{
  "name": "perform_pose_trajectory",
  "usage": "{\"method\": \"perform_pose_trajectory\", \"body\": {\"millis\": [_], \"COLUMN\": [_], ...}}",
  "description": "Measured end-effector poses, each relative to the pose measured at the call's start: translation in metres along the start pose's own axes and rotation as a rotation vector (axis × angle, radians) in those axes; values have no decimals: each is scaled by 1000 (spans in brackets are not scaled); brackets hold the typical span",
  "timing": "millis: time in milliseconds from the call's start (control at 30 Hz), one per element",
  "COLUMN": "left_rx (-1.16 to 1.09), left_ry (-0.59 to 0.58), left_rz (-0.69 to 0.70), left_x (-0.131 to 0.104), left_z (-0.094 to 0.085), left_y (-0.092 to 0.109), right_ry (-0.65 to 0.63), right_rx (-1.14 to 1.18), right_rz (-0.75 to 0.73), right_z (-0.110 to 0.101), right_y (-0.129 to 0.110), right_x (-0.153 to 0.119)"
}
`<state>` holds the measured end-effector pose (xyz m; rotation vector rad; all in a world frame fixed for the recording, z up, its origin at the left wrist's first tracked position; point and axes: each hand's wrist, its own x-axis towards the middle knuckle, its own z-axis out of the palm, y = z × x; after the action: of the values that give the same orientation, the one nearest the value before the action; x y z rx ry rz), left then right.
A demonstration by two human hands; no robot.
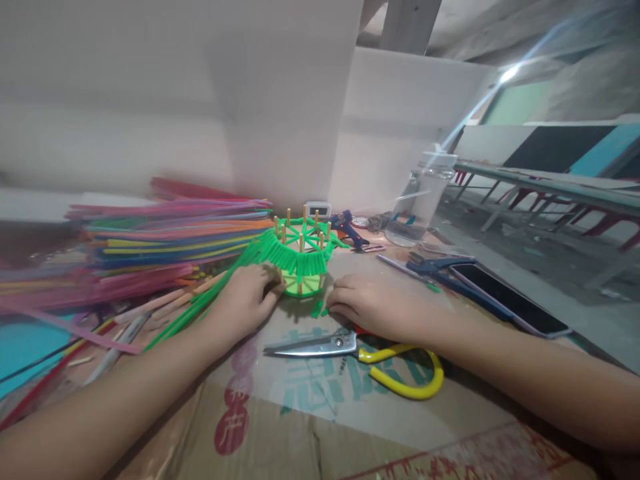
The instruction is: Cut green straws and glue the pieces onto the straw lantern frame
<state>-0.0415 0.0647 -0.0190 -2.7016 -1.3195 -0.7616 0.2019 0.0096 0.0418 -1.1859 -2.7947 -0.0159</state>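
Note:
A round frame (pixel 303 260) of upright wooden sticks stands in the middle, with bright green fuzzy stems wrapped around it and a green base. My left hand (pixel 257 290) is at its left side, thumb and fingers curled against the lower edge; it appears to grip the frame. My right hand (pixel 353 303) rests just right of the frame, fingers curled on the table near small green pieces (pixel 319 308); what it holds, if anything, is hidden. Scissors with yellow handles (pixel 407 383) lie below the right hand, blades pointing left.
Bundles of coloured stems (pixel 185 233) spread across the left. Behind the frame are a small display (pixel 317 210) and a blue glue gun (pixel 353 230). A clear bottle (pixel 417 200), a pen (pixel 403 267), pliers (pixel 430 265) and a phone (pixel 510 300) are at the right.

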Motion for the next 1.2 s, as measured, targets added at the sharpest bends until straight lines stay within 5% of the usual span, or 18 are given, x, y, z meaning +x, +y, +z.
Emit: {"method": "perform_pose_trajectory", "body": {"millis": [167, 433, 733, 900, 1200], "left_rx": [-14, -10, -24, -23, -37], "left_ry": [-12, -15, -15, -15, -6], "left_rz": [-1, -1, 1, 17, 33], "left_x": [0, -1, 0, 0, -1], "left_z": [-1, 0, -1, -1, -1], "left_y": [0, -1, 1, 0, -1], "right_ry": [201, 485, 532, 489, 551], "right_rx": [146, 984, 1123, 1151, 1080], "right_rz": [31, 322, 445, 362, 324], "right_z": [10, 27, 10, 0, 16], "right_y": [7, 7, 13, 6, 6], "right_x": [-18, -19, -12, 3, 9]}}
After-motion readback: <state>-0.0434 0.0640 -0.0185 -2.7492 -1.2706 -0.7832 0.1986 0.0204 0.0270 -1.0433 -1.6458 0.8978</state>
